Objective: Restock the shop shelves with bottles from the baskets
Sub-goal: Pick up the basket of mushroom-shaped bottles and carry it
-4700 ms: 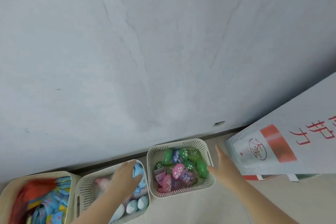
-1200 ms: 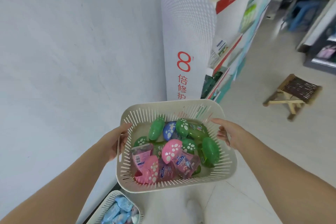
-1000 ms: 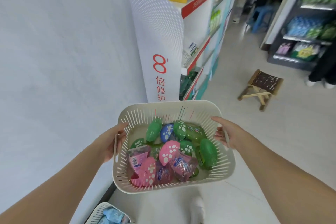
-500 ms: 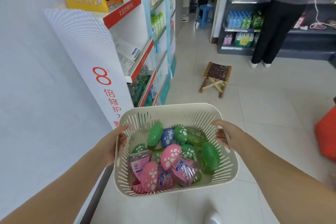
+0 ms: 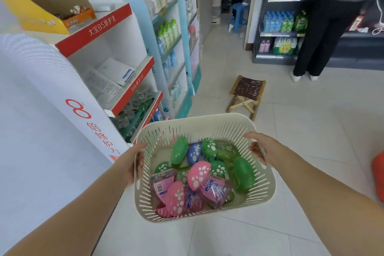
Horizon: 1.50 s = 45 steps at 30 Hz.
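While the basket (image 5: 207,122) is being carried, its bottles (image 5: 243,172) are not on the shelves (image 5: 133,72) yet — restocking looks barely begun.
Pale tiled floor (image 5: 311,120) fills the right of the frame, shelves run up the left, a stool (image 5: 246,94) stands centre; lower centre, left hand (image 5: 129,162) and right hand (image 5: 261,148) each grip a basket side — bottles heaped inside.

Basket (image 5: 195,120) carries the load: green bottles (image 5: 243,174), pink bottles (image 5: 197,174) and one blue bottle (image 5: 194,151), heaped. I grip its side rims with my left hand (image 5: 133,164) and right hand (image 5: 261,149). The tiled floor (image 5: 311,131) beneath bears a wooden stool (image 5: 246,94) and shelf units (image 5: 124,33).
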Each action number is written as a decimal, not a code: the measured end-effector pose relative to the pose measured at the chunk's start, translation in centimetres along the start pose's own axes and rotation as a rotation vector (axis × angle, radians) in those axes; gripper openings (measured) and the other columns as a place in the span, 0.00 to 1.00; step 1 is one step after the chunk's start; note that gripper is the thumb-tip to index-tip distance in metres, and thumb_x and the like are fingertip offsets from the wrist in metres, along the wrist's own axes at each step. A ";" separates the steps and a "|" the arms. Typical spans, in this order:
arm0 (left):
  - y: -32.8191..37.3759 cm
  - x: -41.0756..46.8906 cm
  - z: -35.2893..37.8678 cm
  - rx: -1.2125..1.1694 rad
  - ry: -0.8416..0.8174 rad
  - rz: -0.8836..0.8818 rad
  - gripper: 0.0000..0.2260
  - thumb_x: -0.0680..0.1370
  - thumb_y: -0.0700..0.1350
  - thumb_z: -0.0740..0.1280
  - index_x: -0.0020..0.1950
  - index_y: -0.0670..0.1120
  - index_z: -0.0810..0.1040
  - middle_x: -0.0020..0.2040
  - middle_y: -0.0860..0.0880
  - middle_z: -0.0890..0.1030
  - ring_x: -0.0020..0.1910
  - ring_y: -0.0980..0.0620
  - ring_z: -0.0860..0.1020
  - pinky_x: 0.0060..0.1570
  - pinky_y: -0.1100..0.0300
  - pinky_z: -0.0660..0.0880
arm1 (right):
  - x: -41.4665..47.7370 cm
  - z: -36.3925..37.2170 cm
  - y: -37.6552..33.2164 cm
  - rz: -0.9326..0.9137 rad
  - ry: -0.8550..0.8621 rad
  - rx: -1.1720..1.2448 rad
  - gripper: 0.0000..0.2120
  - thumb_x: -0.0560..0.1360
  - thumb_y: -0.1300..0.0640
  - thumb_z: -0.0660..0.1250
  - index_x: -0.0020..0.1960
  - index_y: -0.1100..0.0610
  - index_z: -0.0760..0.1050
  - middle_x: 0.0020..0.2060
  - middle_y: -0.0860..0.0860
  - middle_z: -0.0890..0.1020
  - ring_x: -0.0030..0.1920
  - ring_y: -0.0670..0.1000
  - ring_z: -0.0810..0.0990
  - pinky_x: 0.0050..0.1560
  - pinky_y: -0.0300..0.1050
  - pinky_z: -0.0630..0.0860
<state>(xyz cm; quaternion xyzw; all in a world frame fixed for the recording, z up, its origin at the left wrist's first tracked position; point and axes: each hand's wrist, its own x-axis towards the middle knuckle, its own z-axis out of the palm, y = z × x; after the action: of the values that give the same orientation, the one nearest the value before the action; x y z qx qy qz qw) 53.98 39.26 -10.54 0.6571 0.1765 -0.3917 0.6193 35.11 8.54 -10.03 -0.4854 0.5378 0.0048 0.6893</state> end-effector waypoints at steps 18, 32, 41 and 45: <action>8.8 9.8 12.1 -0.017 0.025 -0.026 0.17 0.71 0.52 0.70 0.27 0.46 0.70 0.19 0.52 0.70 0.15 0.58 0.67 0.18 0.73 0.65 | 12.5 -3.4 -13.1 0.044 0.022 -0.091 0.14 0.70 0.49 0.71 0.43 0.57 0.69 0.31 0.50 0.73 0.13 0.42 0.67 0.15 0.31 0.59; 23.7 23.6 21.9 -0.019 0.056 -0.024 0.17 0.73 0.49 0.69 0.28 0.46 0.68 0.16 0.52 0.68 0.13 0.59 0.64 0.15 0.74 0.61 | 27.5 -1.7 -29.9 0.055 0.012 -0.136 0.14 0.69 0.46 0.70 0.39 0.56 0.70 0.28 0.49 0.75 0.20 0.44 0.64 0.27 0.41 0.56; 30.1 29.9 28.5 -0.076 0.142 -0.021 0.19 0.72 0.52 0.70 0.26 0.46 0.68 0.16 0.52 0.67 0.13 0.59 0.64 0.16 0.74 0.61 | 37.2 -1.1 -40.9 -0.045 -0.052 -0.077 0.13 0.71 0.51 0.70 0.40 0.58 0.71 0.30 0.51 0.73 0.13 0.43 0.67 0.14 0.30 0.59; 32.0 32.5 31.5 -0.149 0.215 -0.023 0.17 0.71 0.52 0.70 0.28 0.46 0.68 0.17 0.52 0.68 0.13 0.59 0.65 0.16 0.74 0.61 | 42.2 -1.0 -46.2 -0.027 -0.139 -0.133 0.13 0.71 0.51 0.70 0.42 0.58 0.70 0.31 0.51 0.72 0.13 0.43 0.67 0.13 0.30 0.59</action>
<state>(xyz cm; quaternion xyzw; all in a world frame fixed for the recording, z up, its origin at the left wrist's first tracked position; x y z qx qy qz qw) 88.09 -4.46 -10.37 0.6454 0.2779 -0.3121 0.6394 76.60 -38.31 -10.75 -0.5360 0.4805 0.0650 0.6911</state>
